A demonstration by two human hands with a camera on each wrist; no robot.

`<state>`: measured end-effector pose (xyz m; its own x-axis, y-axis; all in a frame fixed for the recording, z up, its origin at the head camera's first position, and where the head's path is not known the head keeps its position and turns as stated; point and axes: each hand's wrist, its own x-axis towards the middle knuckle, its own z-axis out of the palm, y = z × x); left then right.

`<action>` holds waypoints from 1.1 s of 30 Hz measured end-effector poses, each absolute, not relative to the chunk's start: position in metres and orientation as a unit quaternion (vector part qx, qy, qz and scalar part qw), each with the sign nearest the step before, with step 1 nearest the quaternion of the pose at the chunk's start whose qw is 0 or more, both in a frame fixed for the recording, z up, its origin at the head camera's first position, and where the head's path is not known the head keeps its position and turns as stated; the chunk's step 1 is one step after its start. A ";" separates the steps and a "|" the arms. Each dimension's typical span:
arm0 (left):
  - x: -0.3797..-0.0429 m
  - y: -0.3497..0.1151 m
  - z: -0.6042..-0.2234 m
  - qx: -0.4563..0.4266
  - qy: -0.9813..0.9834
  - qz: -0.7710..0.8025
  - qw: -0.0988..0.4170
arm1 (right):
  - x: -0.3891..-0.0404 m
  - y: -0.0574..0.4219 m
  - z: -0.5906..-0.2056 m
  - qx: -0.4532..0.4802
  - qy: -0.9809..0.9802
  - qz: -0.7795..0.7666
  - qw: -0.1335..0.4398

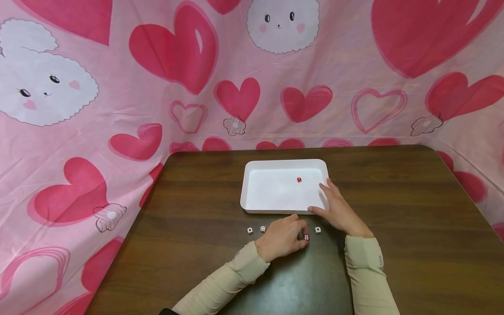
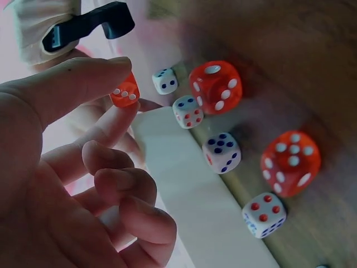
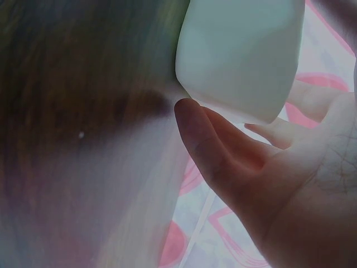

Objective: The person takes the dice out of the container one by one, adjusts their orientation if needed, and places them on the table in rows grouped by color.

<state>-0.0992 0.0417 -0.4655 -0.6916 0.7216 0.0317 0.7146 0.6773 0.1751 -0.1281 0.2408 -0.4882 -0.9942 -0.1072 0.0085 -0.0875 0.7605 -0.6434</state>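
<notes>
My left hand (image 1: 281,238) is just in front of the tray, pinching a red die (image 2: 125,92) with white pips between thumb and index finger, the other fingers curled in. Under and beside it in the left wrist view lie more red dice (image 2: 215,87) and several white dice (image 2: 221,152); from the head, this hand hides most of them. The white rectangular tray (image 1: 271,192) contains one red die (image 1: 299,180). At its near right corner, my right hand (image 1: 338,212) holds the tray, thumb at the front side and fingers along the right side.
A white die (image 1: 317,230) lies right of my left hand, two others, including one white die (image 1: 250,230), to its left. The brown wooden table (image 1: 413,218) extends on both sides. Pink heart-patterned cloth (image 1: 236,57) hangs behind and at the sides.
</notes>
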 end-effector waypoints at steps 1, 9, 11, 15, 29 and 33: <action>-0.099 0.042 -0.467 0.393 0.915 0.084 0.016 | -0.128 0.241 -0.488 -0.051 0.938 -0.343 0.017; -0.097 0.043 -0.476 0.390 0.917 0.082 0.022 | -0.129 0.240 -0.488 -0.049 0.938 -0.343 0.020; -0.097 0.043 -0.478 0.388 0.918 0.082 0.024 | -0.129 0.240 -0.488 -0.049 0.938 -0.343 0.018; -0.096 0.044 -0.481 0.389 0.918 0.076 0.024 | -0.130 0.240 -0.489 -0.050 0.938 -0.343 0.016; -0.097 0.046 -0.489 0.388 0.919 0.063 0.021 | -0.130 0.242 -0.489 -0.061 0.936 -0.347 0.004; -0.098 0.047 -0.489 0.387 0.920 0.062 0.021 | -0.131 0.243 -0.489 -0.058 0.936 -0.348 0.008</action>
